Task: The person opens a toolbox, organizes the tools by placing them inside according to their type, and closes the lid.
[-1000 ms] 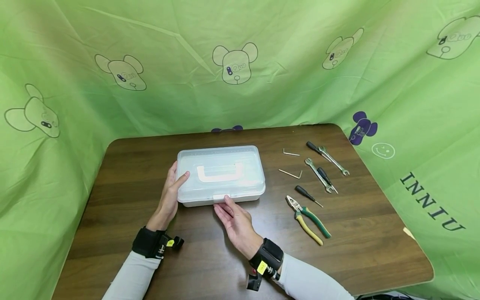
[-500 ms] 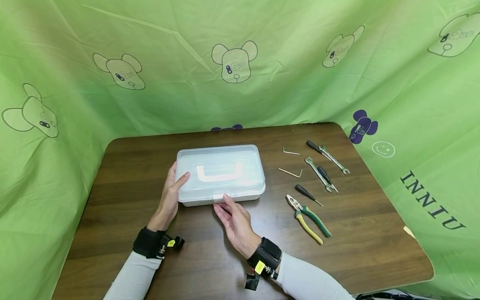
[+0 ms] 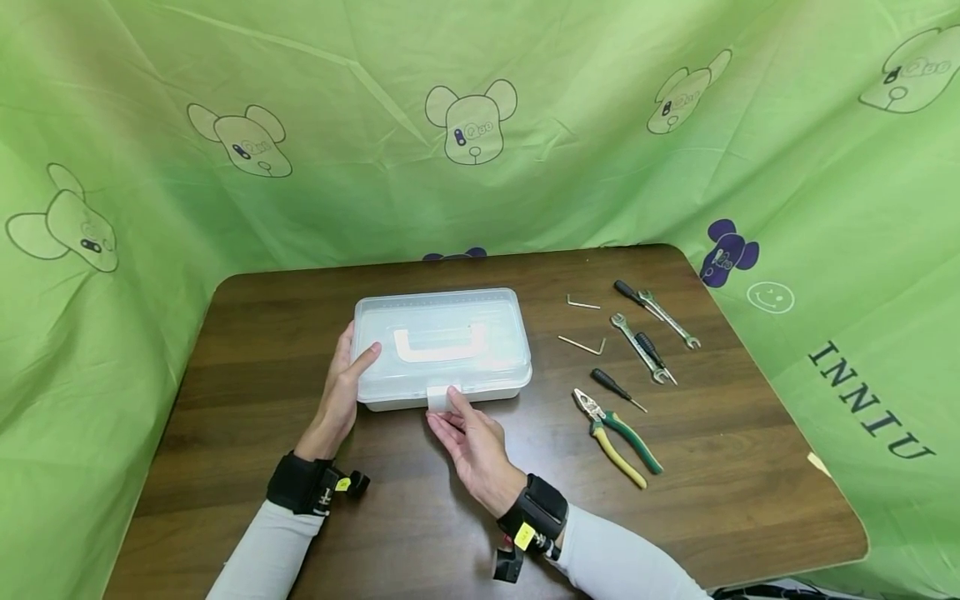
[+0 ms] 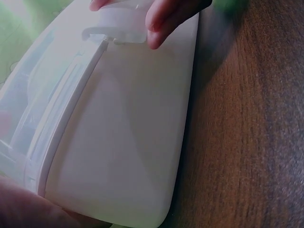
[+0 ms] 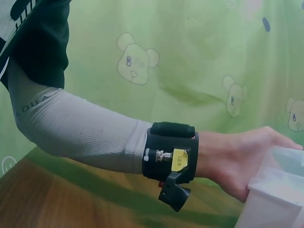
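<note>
while the left hand (image 3: 335, 400) gripped the left end of the box (image 3: 442, 371) in the head view, thumb on the lid (image 3: 450, 315), the right hand (image 3: 482, 458) pinched the front latch (image 3: 437, 399) between thumb and fingers. the box sat on the desk (image 3: 262, 350), left of the pliers (image 3: 595, 416). a hard tug on the latch could have made the box slide, if the left hand was too loose. in the left wrist view, only the right hand's fingertips (image 4: 164, 23) showed at the latch, and the left hand was a dark blur in the corner. in the right wrist view, the left hand's fingers were mostly behind the box, and the right hand was out of sight.
</note>
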Action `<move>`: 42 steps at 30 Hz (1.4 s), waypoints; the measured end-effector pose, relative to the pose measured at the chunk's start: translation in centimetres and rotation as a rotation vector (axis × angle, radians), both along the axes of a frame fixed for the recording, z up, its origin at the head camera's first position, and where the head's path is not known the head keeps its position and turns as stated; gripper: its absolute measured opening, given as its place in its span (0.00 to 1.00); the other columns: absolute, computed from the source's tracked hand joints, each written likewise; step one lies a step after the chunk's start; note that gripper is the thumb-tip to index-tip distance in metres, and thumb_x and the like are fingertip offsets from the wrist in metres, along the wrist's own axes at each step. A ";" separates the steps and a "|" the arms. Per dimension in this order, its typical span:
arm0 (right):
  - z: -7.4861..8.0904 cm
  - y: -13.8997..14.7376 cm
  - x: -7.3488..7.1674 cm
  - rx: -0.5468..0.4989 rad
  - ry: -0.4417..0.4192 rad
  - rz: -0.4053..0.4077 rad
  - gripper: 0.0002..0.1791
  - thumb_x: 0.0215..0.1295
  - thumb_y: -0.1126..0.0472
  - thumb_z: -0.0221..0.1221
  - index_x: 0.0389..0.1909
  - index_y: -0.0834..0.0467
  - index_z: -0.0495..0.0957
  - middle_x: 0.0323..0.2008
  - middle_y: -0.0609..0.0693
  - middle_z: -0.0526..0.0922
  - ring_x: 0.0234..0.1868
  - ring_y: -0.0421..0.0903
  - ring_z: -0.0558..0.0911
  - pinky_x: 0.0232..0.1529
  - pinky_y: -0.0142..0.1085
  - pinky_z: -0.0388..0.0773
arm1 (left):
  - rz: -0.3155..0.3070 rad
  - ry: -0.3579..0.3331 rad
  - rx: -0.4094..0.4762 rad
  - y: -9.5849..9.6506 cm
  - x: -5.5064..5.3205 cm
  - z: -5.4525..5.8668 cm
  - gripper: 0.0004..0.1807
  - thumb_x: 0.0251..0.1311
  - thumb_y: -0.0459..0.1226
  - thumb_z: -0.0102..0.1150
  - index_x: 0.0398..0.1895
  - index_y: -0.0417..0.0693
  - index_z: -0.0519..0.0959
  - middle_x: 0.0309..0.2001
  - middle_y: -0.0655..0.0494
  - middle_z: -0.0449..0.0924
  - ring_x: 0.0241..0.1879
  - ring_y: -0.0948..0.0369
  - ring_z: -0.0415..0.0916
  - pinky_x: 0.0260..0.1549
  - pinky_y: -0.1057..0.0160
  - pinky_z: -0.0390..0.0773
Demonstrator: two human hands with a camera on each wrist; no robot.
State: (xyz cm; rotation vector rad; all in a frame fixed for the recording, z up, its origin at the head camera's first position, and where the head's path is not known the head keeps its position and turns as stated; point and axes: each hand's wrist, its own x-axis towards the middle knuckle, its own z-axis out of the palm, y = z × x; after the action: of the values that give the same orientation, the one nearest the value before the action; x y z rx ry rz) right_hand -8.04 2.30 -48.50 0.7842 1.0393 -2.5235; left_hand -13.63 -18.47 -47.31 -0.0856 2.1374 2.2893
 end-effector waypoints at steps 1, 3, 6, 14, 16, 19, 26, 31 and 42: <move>0.1 0.0 0.0 -0.002 0.001 0.002 0.23 0.70 0.58 0.71 0.53 0.68 0.73 0.44 0.63 0.77 0.46 0.56 0.89 0.59 0.42 0.83 | 0.000 0.001 -0.002 0.0 0.0 0.0 0.44 0.80 0.43 0.50 0.87 0.46 0.39 0.86 0.50 0.39 0.84 0.57 0.38 0.81 0.49 0.39; 0.2 0.1 0.1 0.000 0.001 0.008 0.23 0.71 0.58 0.71 0.54 0.68 0.73 0.46 0.64 0.76 0.48 0.57 0.89 0.60 0.43 0.83 | -0.001 -0.003 -0.007 0.0 0.0 0.0 0.44 0.80 0.43 0.50 0.88 0.46 0.38 0.86 0.51 0.39 0.84 0.57 0.37 0.81 0.49 0.39; 0.3 0.2 0.1 -0.002 0.000 0.017 0.24 0.71 0.58 0.70 0.56 0.68 0.72 0.48 0.65 0.76 0.52 0.59 0.88 0.61 0.43 0.82 | -0.007 0.001 -0.009 0.0 0.1 0.0 0.44 0.80 0.42 0.50 0.88 0.46 0.38 0.86 0.50 0.38 0.84 0.56 0.37 0.81 0.47 0.38; 0.2 0.5 0.1 -0.022 0.018 0.034 0.24 0.72 0.59 0.69 0.58 0.68 0.72 0.50 0.64 0.78 0.62 0.63 0.83 0.64 0.45 0.80 | -0.008 0.004 -0.003 0.1 -0.1 0.0 0.44 0.80 0.42 0.50 0.88 0.46 0.38 0.86 0.52 0.39 0.83 0.58 0.38 0.81 0.51 0.39; 0.2 0.6 0.2 -0.024 0.020 0.041 0.23 0.73 0.59 0.69 0.58 0.68 0.72 0.50 0.64 0.79 0.62 0.63 0.83 0.64 0.45 0.80 | -0.011 0.004 -0.007 0.1 -0.1 0.0 0.44 0.80 0.43 0.49 0.88 0.46 0.38 0.86 0.53 0.39 0.83 0.59 0.38 0.81 0.52 0.39; 0.0 0.7 0.2 -0.022 0.033 0.059 0.22 0.74 0.59 0.67 0.58 0.67 0.73 0.49 0.63 0.81 0.60 0.61 0.84 0.64 0.45 0.80 | -0.013 0.004 -0.008 0.1 -0.1 0.0 0.43 0.80 0.43 0.49 0.88 0.46 0.38 0.86 0.53 0.39 0.83 0.59 0.38 0.81 0.52 0.39; -0.3 1.3 0.4 -0.030 0.075 0.098 0.17 0.76 0.63 0.64 0.58 0.67 0.75 0.52 0.62 0.82 0.59 0.57 0.85 0.66 0.46 0.78 | -0.009 -0.002 -0.009 0.0 0.0 -0.1 0.44 0.80 0.43 0.49 0.88 0.46 0.38 0.86 0.52 0.38 0.84 0.58 0.37 0.81 0.51 0.38; -0.4 1.6 0.4 -0.027 0.085 0.123 0.18 0.77 0.66 0.61 0.62 0.68 0.72 0.53 0.61 0.82 0.58 0.54 0.85 0.66 0.46 0.79 | -0.014 -0.004 -0.014 0.0 0.0 0.0 0.44 0.80 0.43 0.49 0.88 0.47 0.37 0.87 0.53 0.37 0.84 0.59 0.36 0.81 0.51 0.38; -0.6 2.2 0.6 -0.011 0.137 0.186 0.15 0.78 0.65 0.59 0.59 0.67 0.73 0.54 0.61 0.82 0.59 0.54 0.85 0.67 0.46 0.78 | -0.017 -0.003 0.003 0.0 0.1 0.1 0.44 0.81 0.43 0.49 0.87 0.46 0.37 0.87 0.55 0.37 0.84 0.60 0.36 0.81 0.52 0.39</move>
State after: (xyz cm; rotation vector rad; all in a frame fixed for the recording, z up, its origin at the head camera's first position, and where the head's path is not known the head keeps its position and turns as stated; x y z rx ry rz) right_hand -7.45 4.50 -49.12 0.4922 1.0864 -2.4484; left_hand -13.49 -18.45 -47.23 -0.0712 2.1250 2.2813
